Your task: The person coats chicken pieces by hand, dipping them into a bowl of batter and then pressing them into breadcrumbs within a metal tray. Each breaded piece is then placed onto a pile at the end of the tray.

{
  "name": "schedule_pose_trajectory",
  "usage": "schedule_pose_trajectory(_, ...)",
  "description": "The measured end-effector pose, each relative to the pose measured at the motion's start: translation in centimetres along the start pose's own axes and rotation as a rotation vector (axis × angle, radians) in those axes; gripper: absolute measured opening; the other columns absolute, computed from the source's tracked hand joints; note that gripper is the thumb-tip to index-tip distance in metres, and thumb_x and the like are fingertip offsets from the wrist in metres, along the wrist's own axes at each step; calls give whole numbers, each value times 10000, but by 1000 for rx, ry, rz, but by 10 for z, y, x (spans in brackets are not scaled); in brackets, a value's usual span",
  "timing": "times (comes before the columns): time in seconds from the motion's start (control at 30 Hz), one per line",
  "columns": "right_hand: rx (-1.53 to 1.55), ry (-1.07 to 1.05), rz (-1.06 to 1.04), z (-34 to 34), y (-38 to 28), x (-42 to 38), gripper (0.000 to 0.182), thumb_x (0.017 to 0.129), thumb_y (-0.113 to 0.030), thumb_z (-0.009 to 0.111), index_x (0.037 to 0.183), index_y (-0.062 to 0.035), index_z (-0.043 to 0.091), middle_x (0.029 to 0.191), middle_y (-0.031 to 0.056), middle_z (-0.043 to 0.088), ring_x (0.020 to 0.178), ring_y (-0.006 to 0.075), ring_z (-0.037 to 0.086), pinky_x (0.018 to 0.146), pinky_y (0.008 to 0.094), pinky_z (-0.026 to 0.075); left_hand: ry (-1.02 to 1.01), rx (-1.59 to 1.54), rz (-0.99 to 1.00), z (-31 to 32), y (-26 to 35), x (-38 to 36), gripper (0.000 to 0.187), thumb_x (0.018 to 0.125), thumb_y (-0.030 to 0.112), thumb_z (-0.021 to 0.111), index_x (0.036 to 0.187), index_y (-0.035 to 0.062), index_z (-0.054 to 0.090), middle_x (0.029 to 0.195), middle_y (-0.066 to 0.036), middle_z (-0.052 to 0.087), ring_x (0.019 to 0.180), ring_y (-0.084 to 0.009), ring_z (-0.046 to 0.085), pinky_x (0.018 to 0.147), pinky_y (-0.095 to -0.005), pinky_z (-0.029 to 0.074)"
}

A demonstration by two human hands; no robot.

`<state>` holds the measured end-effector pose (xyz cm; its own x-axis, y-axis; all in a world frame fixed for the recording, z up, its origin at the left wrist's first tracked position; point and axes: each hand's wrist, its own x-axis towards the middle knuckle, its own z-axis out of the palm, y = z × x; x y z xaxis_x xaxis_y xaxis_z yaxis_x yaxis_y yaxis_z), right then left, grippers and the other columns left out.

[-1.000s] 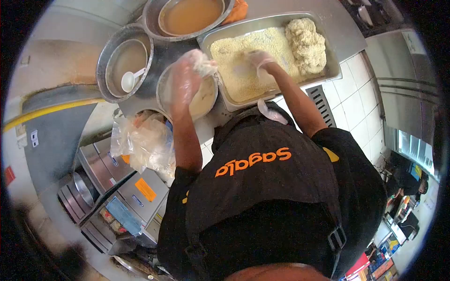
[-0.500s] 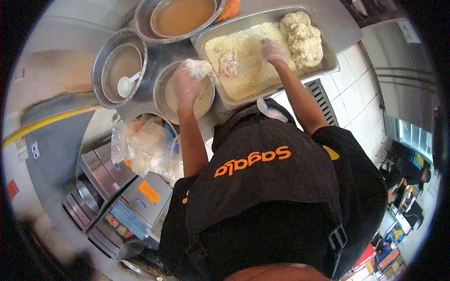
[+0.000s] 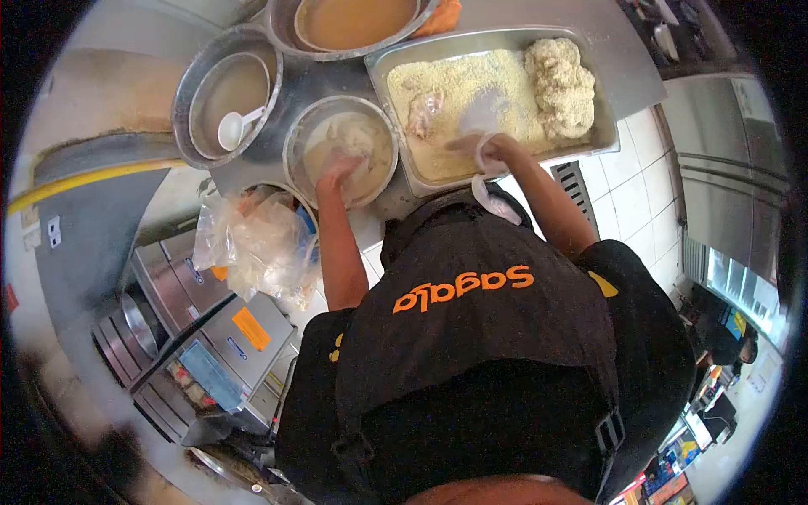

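Note:
My left hand (image 3: 337,170), in a clear glove, is down in a bowl of cloudy, pale liquid (image 3: 293,168). Its fingers are closed at a pale, coated piece of raw chicken (image 3: 357,145), partly sunk in the liquid. Over the yellowish breading (image 3: 446,164) in the steel tray (image 3: 602,143) is my gloved right hand (image 3: 481,145), its fingers smeared by motion. A whitish blur rises just beyond it. A pink raw chicken piece (image 3: 425,111) lies on the breading to its left, and a heap of breaded pieces (image 3: 562,88) fills the tray's right end.
Left of the bowl stands a pan of murky liquid (image 3: 210,105) with a white ladle (image 3: 234,129). A pan of brownish liquid (image 3: 358,23) sits behind, beside an orange cloth (image 3: 439,18). Clear plastic bags (image 3: 252,244) hang below the counter. A person (image 3: 728,341) is at far right.
My left hand has lowered the coated chicken piece into the bowl's liquid. My right hand has shifted toward me and slightly left within the tray. The view has tilted slightly.

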<state>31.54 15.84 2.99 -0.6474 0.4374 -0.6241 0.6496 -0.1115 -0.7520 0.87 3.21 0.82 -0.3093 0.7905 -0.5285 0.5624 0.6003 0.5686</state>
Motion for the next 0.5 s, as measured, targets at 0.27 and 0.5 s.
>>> schedule_pose_trajectory(0.27, 471, -242, 195, 51, -22, 42, 431, 780, -261, 591, 1143, -43, 512, 1050, 118, 555, 922, 199, 525, 804, 341, 417, -359, -271, -34, 11, -1, 4, 457, 676, 293, 661, 972, -35, 546, 860, -83, 577, 746, -174, 514, 643, -334, 432)
schedule_pose_trajectory(0.5, 514, -13, -82, -7, -49, 19, 422, 809, -268, 528, 1173, -58, 486, 1220, 106, 456, 1091, 187, 428, 853, 368, 390, -294, -394, -97, 41, -26, 33, 451, 630, 285, 660, 942, -18, 545, 825, -93, 583, 700, -202, 550, 575, -353, 437)
